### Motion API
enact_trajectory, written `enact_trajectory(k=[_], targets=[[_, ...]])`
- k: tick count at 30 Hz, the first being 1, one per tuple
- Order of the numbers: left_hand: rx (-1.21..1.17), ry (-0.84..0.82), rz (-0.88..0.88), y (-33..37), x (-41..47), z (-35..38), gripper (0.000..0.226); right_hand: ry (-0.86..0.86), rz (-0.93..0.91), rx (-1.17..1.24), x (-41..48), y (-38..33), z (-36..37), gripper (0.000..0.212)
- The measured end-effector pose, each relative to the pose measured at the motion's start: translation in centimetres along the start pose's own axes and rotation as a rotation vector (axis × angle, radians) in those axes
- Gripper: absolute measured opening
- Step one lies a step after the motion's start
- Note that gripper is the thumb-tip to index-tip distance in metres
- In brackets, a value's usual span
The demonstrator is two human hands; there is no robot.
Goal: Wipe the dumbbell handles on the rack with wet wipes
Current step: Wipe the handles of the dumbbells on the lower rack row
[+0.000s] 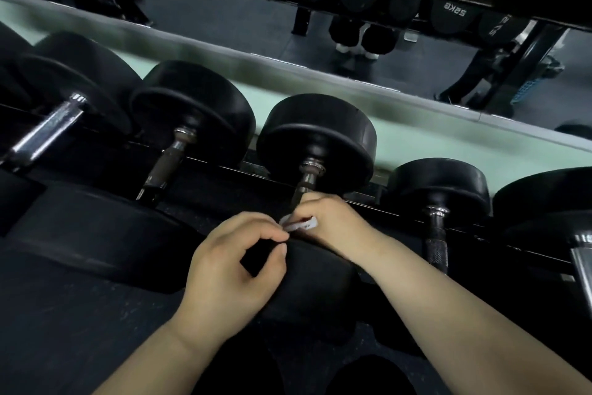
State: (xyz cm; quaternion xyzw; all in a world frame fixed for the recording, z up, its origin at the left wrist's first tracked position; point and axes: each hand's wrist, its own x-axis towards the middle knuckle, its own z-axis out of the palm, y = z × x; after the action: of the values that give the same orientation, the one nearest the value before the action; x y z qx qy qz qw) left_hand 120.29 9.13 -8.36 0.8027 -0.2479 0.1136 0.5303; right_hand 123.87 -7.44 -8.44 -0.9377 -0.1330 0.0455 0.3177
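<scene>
**Mid-wipe on the centre dumbbell handle**

Step in hand, as I read it: wiping the chrome steel handle point(308, 178) of the black round-headed rubber dumbbell point(315, 138), which sat mid-row on the black metal rack point(400, 210).

Right hand point(330, 221) was clamped over the near part of that handle, fingers curled round it. Its underside was hidden, so I could not tell how much wipe lay between palm and steel.

White wet wipe point(299, 224) showed only as a crumpled strip poking out of the right hand's left side, just below the bare stretch of handle.

Left hand point(234, 266) sat just beside it. Thumb and index fingers point(269, 229) pinched the strip's loose end; the other fingers were loosely curled and held nothing.

Only a short run of bare steel showed between the right hand and the far head.

Next move, my call:
- get the wipe wrapped fully round the bar
- twist and slide it up toward the collar at the far head
- left hand either keeps the tail taut or lets go so it doesn't drag

Two neighbours had no hand on them: the dark knurled handle point(435, 234) to the right and the brownish worn handle point(166, 164) to the left. Both probably remain to be done.
</scene>
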Motion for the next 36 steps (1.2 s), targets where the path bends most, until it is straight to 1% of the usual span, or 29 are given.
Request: enact_trajectory(k=[2, 4, 5, 6, 7, 8, 10, 12, 13, 15, 18, 19, 20, 21, 23, 25, 26, 27, 28, 30, 31, 32, 34, 36], targets=[[-0.012, 0.001, -0.004, -0.1, 0.0, 0.0, 0.015, 0.144, 0.020, -0.082, 0.6, 1.0, -0.5, 0.014], [-0.025, 0.010, -0.011, -0.2, -0.1, 0.1, 0.016, 0.309, 0.133, -0.185, 1.8, 1.6, -1.1, 0.017], [-0.032, 0.017, -0.013, -0.2, -0.1, 0.1, 0.016, 0.373, 0.168, -0.181, 2.3, 1.7, -1.1, 0.018], [-0.037, 0.023, -0.014, -0.2, -0.2, 0.1, 0.017, 0.396, 0.168, -0.145, 2.4, 1.8, -0.8, 0.018], [-0.040, 0.027, -0.014, -0.2, -0.1, 0.1, 0.017, 0.368, 0.141, -0.105, 2.2, 1.9, -0.4, 0.016], [-0.041, 0.032, -0.013, -0.3, -0.1, 0.1, 0.016, 0.292, 0.093, -0.080, 1.7, 1.9, -0.1, 0.015], [-0.040, 0.039, -0.010, -0.3, -0.1, 0.2, 0.015, 0.081, -0.010, -0.025, 0.2, 1.6, 0.5, 0.017], [-0.047, 0.040, -0.008, -0.3, -0.1, 0.2, 0.015, -0.032, -0.045, 0.003, -0.3, 1.3, 0.2, 0.018], [-0.048, 0.039, -0.004, -0.3, -0.1, 0.2, 0.015, -0.038, -0.051, -0.015, 0.1, 1.4, -0.1, 0.018], [-0.044, 0.038, 0.003, -0.3, -0.1, 0.2, 0.015, 0.040, -0.043, -0.083, 1.5, 1.8, -0.4, 0.019], [-0.053, 0.040, 0.009, -0.4, -0.2, 0.1, 0.014, 0.271, 0.134, -0.092, 3.3, 2.2, -0.8, 0.021], [-0.052, 0.043, 0.011, -0.5, -0.2, 0.2, 0.014, 0.301, 0.169, -0.065, 3.2, 2.2, -0.8, 0.022], [-0.051, 0.046, 0.015, -0.5, -0.2, 0.2, 0.014, 0.290, 0.150, -0.041, 2.7, 2.3, -0.6, 0.021], [-0.053, 0.049, 0.015, -0.5, -0.2, 0.2, 0.014, 0.237, 0.094, -0.014, 2.0, 2.3, -0.3, 0.019], [-0.063, 0.054, 0.011, -0.5, -0.1, 0.2, 0.015, 0.057, -0.038, 0.053, 0.2, 1.7, 0.5, 0.019], [-0.064, 0.052, 0.012, -0.5, -0.1, 0.2, 0.015, -0.080, -0.077, 0.092, -0.8, 1.4, 0.7, 0.019], [-0.061, 0.049, 0.012, -0.5, -0.1, 0.2, 0.016, -0.086, -0.079, 0.077, -0.6, 1.5, 0.4, 0.017], [-0.058, 0.048, 0.013, -0.5, -0.1, 0.2, 0.016, -0.048, -0.074, 0.044, 0.1, 1.7, 0.0, 0.017], [-0.055, 0.049, 0.015, -0.5, -0.1, 0.2, 0.016, 0.026, -0.042, 0.013, 0.9, 1.9, -0.4, 0.016], [-0.057, 0.046, 0.016, -0.5, -0.1, 0.2, 0.015, 0.206, 0.105, -0.017, 2.4, 2.0, -1.1, 0.018], [-0.058, 0.047, 0.018, -0.5, -0.1, 0.2, 0.015, 0.265, 0.166, -0.010, 2.8, 2.1, -1.3, 0.020], [-0.057, 0.048, 0.019, -0.5, -0.1, 0.1, 0.015, 0.285, 0.192, 0.008, 2.8, 2.1, -1.2, 0.021], [-0.055, 0.050, 0.024, -0.5, -0.1, 0.1, 0.015, 0.226, 0.150, 0.047, 1.7, 1.8, -0.7, 0.019], [-0.045, 0.055, 0.037, -0.4, -0.1, 0.1, 0.016, 0.085, 0.138, 0.140, 0.3, 1.1, -0.3, 0.012]])
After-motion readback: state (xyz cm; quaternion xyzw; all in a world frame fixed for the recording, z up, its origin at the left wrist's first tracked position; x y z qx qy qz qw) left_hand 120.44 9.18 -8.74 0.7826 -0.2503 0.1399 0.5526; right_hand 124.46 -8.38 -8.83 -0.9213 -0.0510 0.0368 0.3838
